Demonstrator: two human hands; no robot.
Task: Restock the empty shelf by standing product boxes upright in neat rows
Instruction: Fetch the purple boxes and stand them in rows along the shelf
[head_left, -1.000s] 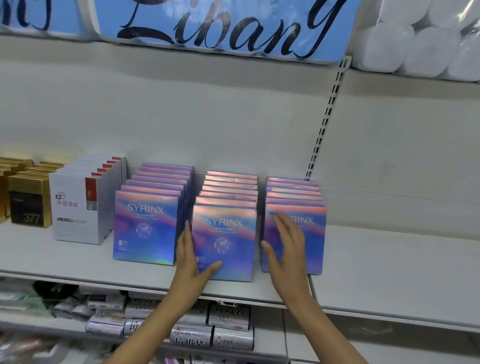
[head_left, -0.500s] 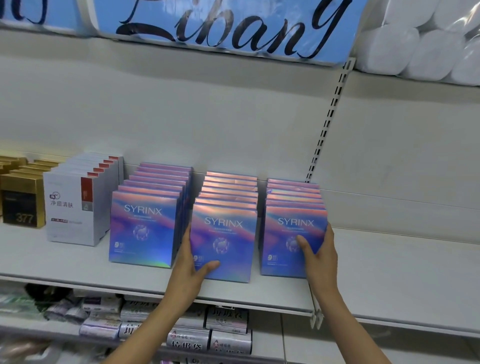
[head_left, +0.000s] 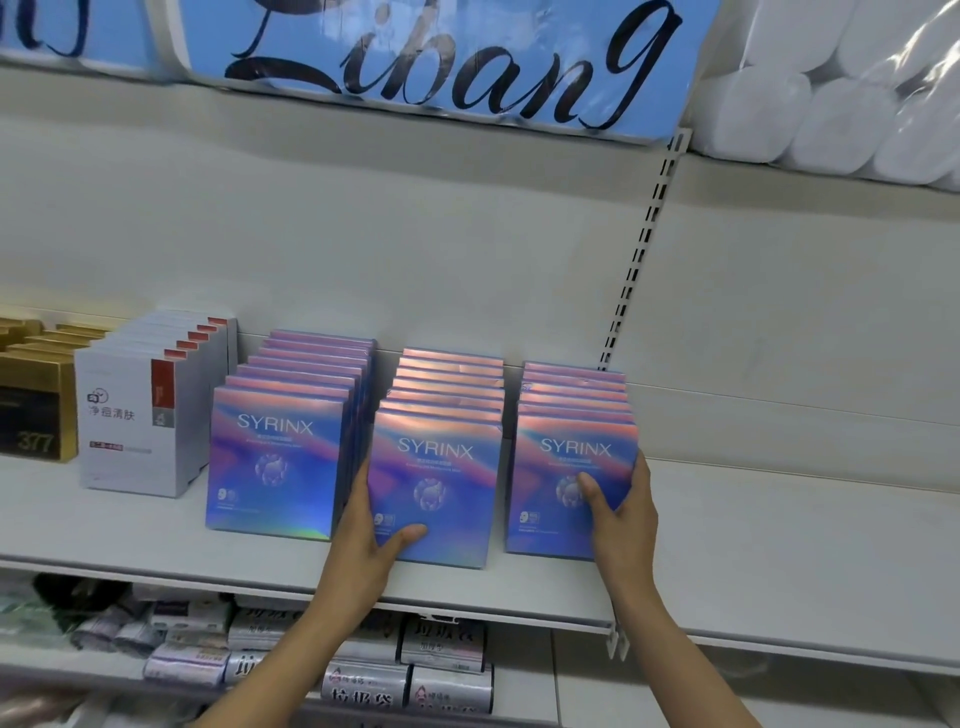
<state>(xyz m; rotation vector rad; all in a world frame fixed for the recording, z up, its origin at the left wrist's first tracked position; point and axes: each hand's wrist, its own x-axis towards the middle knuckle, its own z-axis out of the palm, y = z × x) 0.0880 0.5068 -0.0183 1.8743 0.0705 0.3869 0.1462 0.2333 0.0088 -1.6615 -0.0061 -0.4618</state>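
The left hand clasps the front box of the middle SYRINX row at its lower left corner: thumb laid across the face, fingers tucked out of sight down the box's left side, in the gap beside the left SYRINX row. The right hand grips the front box of the right SYRINX row the same way at its right edge, thumb on the face near the printed emblem, fingers wrapped behind. All three rows stand upright on the white shelf, faces forward, running back to the rear panel. Left of them stands a row of white boxes, then gold boxes. To the right the shelf lies bare. Rolled bags sit on the shelf below.
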